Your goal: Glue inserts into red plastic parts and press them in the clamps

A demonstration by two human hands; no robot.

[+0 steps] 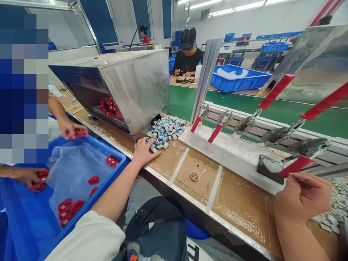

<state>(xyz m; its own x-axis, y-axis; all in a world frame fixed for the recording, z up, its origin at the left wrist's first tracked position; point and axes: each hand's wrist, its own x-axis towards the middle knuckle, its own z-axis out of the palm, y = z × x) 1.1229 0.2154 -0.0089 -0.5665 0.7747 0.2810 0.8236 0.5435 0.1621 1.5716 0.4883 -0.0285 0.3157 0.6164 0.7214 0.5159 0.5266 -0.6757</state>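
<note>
My left hand [144,153] rests at the near edge of a pile of small blue, white and yellow pieces [169,129], its fingers spread and touching the closest ones. At the right, my right hand [303,194] is closed, thumb and fingertips together, at the end of the lowered red clamp handle [296,166]; whether something small is between the fingertips is hidden. Under that clamp sits a dark metal block [269,168] on a pale metal plate [231,156]. More toggle clamps with red handles [276,91] line the rail.
A metal box [138,83] with red parts stands behind my left hand. Another person's hands hold red parts over a blue bin [114,145] at the left. A small ring [194,176] lies on cardboard. Grey pieces [333,210] are piled at far right.
</note>
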